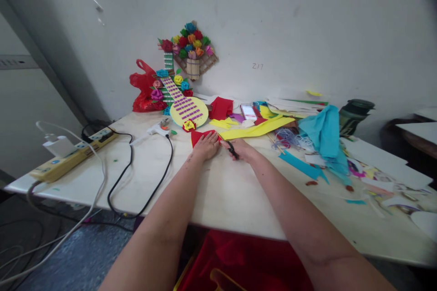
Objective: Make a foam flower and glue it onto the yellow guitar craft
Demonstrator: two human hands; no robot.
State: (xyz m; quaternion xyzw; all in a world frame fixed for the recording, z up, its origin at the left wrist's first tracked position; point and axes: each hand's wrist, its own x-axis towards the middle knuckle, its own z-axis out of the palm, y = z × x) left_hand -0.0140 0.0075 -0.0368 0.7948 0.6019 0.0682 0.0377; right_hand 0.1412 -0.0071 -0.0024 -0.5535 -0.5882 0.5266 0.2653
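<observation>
My left hand lies flat with its fingers stretched over a red piece of paper on the white table. Just to its right, my right hand is closed round black-handled scissors, whose tip points to the red paper's right end. A long yellow strip runs behind my right hand. Behind the red paper stands a round, guitar-shaped craft with a yellow flower at its foot.
A white glue gun with a black cord and a power strip are at the left. Blue crepe paper, string, paper scraps and a dark green bottle occupy the right. Paper flowers stand against the wall.
</observation>
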